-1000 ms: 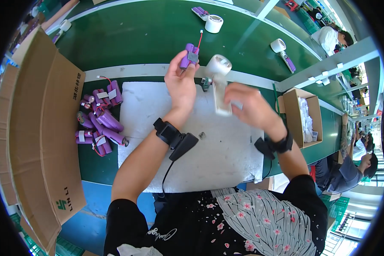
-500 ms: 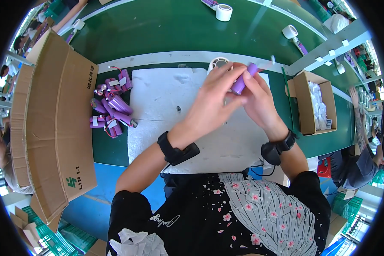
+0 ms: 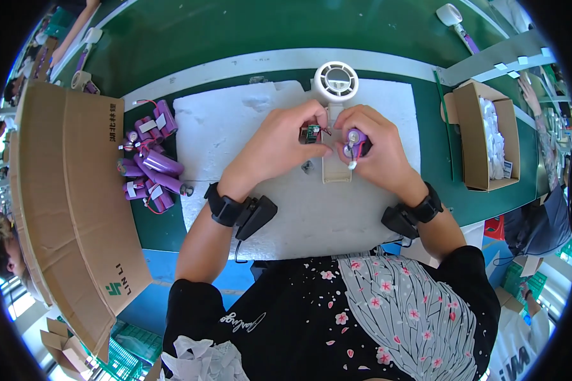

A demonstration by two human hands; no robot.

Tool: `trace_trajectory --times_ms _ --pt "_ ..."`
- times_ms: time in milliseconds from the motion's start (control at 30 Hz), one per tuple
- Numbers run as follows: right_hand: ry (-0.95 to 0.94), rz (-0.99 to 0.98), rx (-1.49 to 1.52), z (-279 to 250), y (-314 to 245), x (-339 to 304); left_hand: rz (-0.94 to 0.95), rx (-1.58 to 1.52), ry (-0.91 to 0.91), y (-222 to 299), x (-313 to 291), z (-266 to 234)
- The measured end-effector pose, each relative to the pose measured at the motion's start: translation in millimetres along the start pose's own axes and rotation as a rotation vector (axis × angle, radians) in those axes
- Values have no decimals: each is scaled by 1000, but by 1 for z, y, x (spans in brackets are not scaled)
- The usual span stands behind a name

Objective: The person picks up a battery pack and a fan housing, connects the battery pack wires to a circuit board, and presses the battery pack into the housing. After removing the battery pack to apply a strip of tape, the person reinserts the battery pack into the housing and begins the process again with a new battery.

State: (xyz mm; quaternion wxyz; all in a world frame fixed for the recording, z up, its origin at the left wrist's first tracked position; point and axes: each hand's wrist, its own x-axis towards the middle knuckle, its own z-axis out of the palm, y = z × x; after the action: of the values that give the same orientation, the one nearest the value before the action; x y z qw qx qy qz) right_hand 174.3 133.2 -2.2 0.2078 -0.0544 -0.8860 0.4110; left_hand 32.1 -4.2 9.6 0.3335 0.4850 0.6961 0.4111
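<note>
Foam sheet point(image 3: 267, 219): lies flat under the work; its padding probably suits the casing, if loose bits stay out from under it.
Handle shell point(image 3: 337, 173): long and pale, on the foam sheet between and just below the hands; best left lying flat so that it does not rock.
Right hand point(image 3: 385, 151): curled round a purple battery point(image 3: 356, 137), gripping it with one end facing up; a light hold on the body should do, without denting the wrap.
White connector point(image 3: 352, 165): hangs from the battery beside a red lead; better guided by its plastic body than pulled by the wire.
Left hand point(image 3: 276, 141): thumb and fingers closed about a small green circuit board point(image 3: 313, 133); an edge pinch seems wisest, sparing the parts on its face.
Fan head point(image 3: 337, 81): round and white, grille up, at the shell's far end; worth keeping in line with the shell.
Far fan unit point(image 3: 450, 14): beyond the pale rail point(image 3: 254, 63), well apart from both hands.
</note>
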Motion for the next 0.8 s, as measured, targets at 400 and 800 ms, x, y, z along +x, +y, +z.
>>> trace_trajectory --times_ms 400,800 --pt "18 -134 -170 5 -4 -2 76 -175 -65 -17 -6 3" --pt "54 -96 -185 9 -4 -3 66 -167 -54 -11 -7 -3"
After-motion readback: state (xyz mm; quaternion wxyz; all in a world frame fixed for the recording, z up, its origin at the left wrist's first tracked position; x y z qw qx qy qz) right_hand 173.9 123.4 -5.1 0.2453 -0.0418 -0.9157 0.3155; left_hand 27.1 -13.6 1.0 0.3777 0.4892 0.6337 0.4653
